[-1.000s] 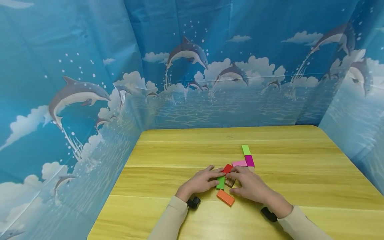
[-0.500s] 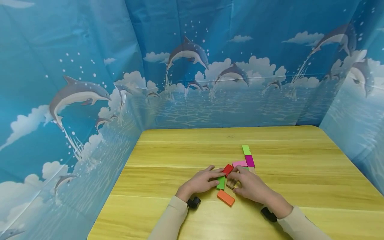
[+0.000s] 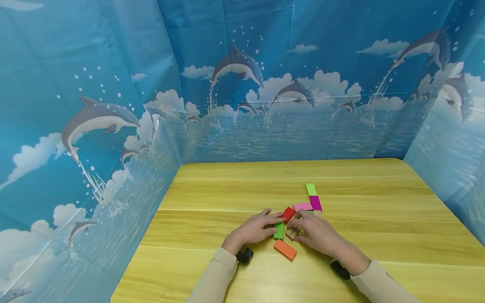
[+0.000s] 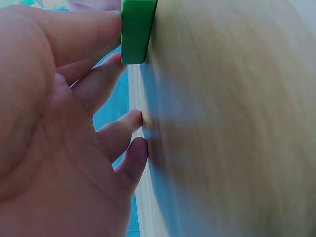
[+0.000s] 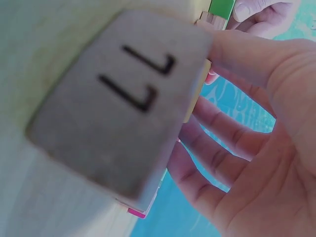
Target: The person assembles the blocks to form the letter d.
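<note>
Grip slack, our left hand (image 3: 251,229) seemingly steadies the green oblong block (image 3: 278,231); our right hand (image 3: 319,235) pinches the brown oblong wooden block (image 3: 292,234).

In your right-wrist view, two dark hooked marks (image 5: 123,94) stand on the face of a blurred greyish block (image 5: 113,123); you could read them as "77" or "LL". Near your table's (image 3: 227,185) far edge, faint specks (image 3: 291,172) are too small to read.
</note>
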Demonstrator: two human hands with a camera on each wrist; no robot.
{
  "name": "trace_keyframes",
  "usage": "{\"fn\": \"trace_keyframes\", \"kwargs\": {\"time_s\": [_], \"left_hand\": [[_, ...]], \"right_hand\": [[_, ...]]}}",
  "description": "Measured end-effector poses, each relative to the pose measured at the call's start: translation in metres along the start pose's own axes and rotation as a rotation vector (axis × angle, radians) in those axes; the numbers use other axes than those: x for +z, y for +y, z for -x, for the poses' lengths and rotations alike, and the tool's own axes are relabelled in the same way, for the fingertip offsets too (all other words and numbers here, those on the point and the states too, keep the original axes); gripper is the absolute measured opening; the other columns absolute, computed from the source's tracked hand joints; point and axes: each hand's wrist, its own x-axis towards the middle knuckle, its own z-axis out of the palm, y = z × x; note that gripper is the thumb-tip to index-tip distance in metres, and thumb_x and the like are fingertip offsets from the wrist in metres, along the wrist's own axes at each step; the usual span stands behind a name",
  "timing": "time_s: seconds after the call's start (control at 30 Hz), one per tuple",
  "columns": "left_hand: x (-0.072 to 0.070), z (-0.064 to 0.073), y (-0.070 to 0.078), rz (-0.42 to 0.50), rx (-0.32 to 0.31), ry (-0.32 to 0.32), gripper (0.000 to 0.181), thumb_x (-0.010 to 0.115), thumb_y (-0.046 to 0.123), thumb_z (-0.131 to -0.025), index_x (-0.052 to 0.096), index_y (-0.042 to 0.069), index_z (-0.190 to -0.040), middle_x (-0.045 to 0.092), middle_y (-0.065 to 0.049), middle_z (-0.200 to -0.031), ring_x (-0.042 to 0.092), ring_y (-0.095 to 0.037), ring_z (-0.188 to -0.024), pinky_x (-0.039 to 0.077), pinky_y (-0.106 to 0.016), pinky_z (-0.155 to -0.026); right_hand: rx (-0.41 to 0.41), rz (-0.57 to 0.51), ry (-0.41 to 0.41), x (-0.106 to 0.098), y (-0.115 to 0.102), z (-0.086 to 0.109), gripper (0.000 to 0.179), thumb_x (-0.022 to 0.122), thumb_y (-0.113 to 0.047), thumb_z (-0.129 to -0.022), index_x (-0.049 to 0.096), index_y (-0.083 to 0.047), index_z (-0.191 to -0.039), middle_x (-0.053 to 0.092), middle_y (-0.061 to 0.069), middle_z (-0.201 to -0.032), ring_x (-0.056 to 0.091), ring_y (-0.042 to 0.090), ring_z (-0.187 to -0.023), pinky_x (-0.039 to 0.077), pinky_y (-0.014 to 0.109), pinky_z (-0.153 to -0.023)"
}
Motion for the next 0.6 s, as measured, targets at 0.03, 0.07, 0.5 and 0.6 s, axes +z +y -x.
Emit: {"fn": "trace_keyframes", "kwargs": {"time_s": [0.03, 0.07, 0.5, 0.6], "left_hand": [[0.0000, 0.0000, -0.0001, -0.001, -0.001, 0.000, 0.048, 0.048, 0.032, -0.108, 0.041, 0.031, -0.155, 0.028, 0.012, -0.162, 0.013, -0.029, -0.153, 0.024, -0.060, -0.116], [0.0001, 0.0000, -0.0002, -0.002, -0.003, -0.001, 0.048, 0.048, 0.033, -0.108, 0.041, 0.031, -0.155, 0.028, 0.013, -0.162, 0.013, -0.029, -0.153, 0.024, -0.060, -0.116], [-0.0004, 0.0000, 0.0006, -0.005, 0.008, -0.002, 0.048, 0.048, 0.031, -0.108, 0.042, 0.029, -0.155, 0.028, 0.012, -0.163, 0.014, -0.030, -0.153, 0.023, -0.059, -0.117], [-0.0003, 0.0004, 0.0003, -0.007, 0.011, 0.000, 0.047, 0.048, 0.030, -0.108, 0.042, 0.029, -0.155, 0.029, 0.012, -0.162, 0.014, -0.031, -0.152, 0.023, -0.058, -0.117]], "right_hand": [[-0.005, 0.004, 0.001, -0.0002, -0.0003, -0.0001, 0.037, 0.091, -0.016, -0.075, 0.075, -0.021, -0.109, 0.060, -0.003, -0.108, 0.058, 0.011, -0.090, 0.052, 0.029, -0.070], [-0.010, 0.008, 0.003, -0.0004, -0.0006, -0.0002, 0.037, 0.091, -0.015, -0.075, 0.076, -0.021, -0.108, 0.060, -0.003, -0.107, 0.058, 0.011, -0.091, 0.052, 0.030, -0.070], [-0.061, 0.036, 0.068, -0.0001, 0.0021, -0.0031, 0.034, 0.091, -0.018, -0.075, 0.074, -0.022, -0.104, 0.063, -0.007, -0.105, 0.058, 0.014, -0.098, 0.053, 0.038, -0.078], [-0.082, 0.041, 0.091, -0.0010, 0.0031, -0.0047, 0.033, 0.090, -0.018, -0.076, 0.074, -0.022, -0.104, 0.065, -0.008, -0.104, 0.058, 0.014, -0.098, 0.053, 0.037, -0.079]]}}
